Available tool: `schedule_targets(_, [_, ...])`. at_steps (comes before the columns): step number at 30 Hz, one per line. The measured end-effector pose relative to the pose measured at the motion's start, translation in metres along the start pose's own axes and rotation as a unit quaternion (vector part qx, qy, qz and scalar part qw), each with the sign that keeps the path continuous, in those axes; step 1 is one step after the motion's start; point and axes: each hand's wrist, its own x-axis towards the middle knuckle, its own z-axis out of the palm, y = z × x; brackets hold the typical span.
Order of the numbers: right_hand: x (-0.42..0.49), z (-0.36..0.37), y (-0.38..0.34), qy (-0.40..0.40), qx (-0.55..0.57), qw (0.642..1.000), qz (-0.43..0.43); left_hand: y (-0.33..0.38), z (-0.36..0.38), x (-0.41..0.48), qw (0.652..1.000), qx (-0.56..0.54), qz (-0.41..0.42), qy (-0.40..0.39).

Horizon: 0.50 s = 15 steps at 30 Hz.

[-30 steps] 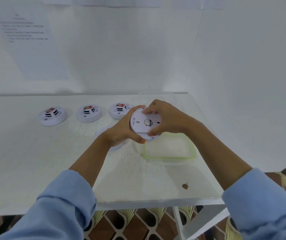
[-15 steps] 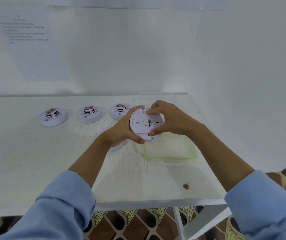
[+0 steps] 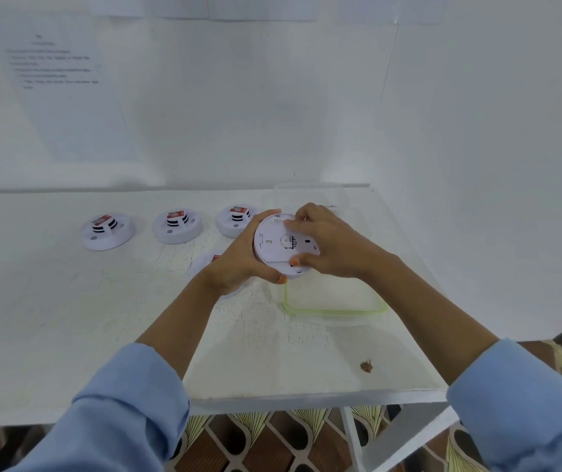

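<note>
Both hands hold a round white smoke detector [image 3: 278,245] above the table, its flat back plate turned toward me. My left hand [image 3: 238,258] grips its left rim from below and behind. My right hand [image 3: 332,241] grips the right side, thumb on the lower edge and fingers over the top. Three more detectors stand in a row behind, each with a red label: the left one [image 3: 107,229], the middle one [image 3: 177,224] and the right one [image 3: 235,219]. Another detector [image 3: 209,260] lies mostly hidden under my left wrist.
A clear container lid with a green rim [image 3: 334,296] lies on the white table [image 3: 68,318] under my right hand. A clear plastic box [image 3: 310,195] stands at the back. A brown speck [image 3: 365,366] sits near the table's front edge. White walls close the back and right.
The held detector has turned slightly between my hands, and my right thumb has shifted along its lower edge. Nothing else has moved.
</note>
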Motion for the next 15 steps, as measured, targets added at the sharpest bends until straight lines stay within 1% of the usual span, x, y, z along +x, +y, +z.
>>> schedule_targets(5, [0.002, 0.007, 0.001, 0.008, -0.015, 1.0, 0.003, 0.0, 0.005, 0.001, 1.0, -0.016, 0.012, 0.016])
schedule_targets(10, [0.004, 0.012, -0.001, 0.021, -0.004, 1.0, 0.012, -0.002, 0.006, 0.002, 0.999, -0.023, 0.008, 0.04])
schedule_targets(13, [0.005, 0.016, 0.001, 0.009, 0.013, 1.0, 0.021, 0.0, 0.006, -0.001, 0.999, -0.011, 0.001, 0.036])
schedule_targets(15, [0.004, 0.017, 0.003, 0.0, 0.037, 0.999, 0.03, 0.005, 0.006, -0.001, 0.999, 0.016, 0.005, 0.029])
